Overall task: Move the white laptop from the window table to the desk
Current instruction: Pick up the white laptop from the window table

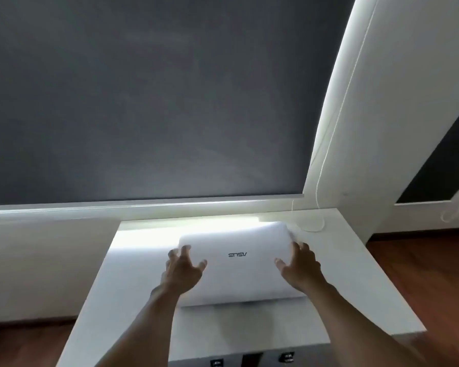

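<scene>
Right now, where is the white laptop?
In the head view, the white laptop lies closed on the white window table, just below the grey blind, between the open left hand and right hand.

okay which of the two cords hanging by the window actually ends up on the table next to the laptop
The blind cord beside the grey blind: its loop lies on the white table by the laptop's far right corner. The other cord hangs off the table, farther right.

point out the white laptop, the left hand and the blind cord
white laptop [239, 242], head view, closed lid above the logo
left hand [182, 271], head view, back of hand
blind cord [319, 181], head view, hanging loop
</scene>
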Tool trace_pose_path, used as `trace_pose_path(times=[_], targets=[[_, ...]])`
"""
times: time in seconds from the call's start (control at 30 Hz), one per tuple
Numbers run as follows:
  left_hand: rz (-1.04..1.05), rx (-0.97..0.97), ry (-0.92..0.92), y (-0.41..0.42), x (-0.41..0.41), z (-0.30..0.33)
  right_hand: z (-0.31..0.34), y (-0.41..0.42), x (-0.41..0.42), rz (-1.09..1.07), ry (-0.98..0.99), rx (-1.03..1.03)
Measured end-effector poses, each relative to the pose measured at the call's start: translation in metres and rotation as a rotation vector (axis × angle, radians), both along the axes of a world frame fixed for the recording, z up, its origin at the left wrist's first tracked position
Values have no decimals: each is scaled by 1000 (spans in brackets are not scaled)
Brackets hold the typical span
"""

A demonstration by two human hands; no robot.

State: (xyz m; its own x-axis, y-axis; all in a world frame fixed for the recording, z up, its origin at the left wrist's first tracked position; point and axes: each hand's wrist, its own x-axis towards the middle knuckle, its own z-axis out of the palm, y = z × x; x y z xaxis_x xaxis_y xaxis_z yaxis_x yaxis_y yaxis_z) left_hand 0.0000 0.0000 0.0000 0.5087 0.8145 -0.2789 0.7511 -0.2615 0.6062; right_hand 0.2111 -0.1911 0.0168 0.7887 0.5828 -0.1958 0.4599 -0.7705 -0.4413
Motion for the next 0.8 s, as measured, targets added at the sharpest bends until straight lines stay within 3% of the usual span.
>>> trace_pose_path(times=[0.13,0.23,0.4,0.5,0.8], targets=[[220,-31,26,-17,9,-17,-21,-5,4,-192,167,44],[300,-11,-21,-23,16,-21,-33,-3,8,-232,158,86],[316,-36,27,-17,14,-21,-36,5,16,-239,221,113],[261,-124,-36,-6,6,-24,-35,4,28,-269,304,178],[195,-148,-199,-25,-18,-35,-34,-23,45,1,473,333]])
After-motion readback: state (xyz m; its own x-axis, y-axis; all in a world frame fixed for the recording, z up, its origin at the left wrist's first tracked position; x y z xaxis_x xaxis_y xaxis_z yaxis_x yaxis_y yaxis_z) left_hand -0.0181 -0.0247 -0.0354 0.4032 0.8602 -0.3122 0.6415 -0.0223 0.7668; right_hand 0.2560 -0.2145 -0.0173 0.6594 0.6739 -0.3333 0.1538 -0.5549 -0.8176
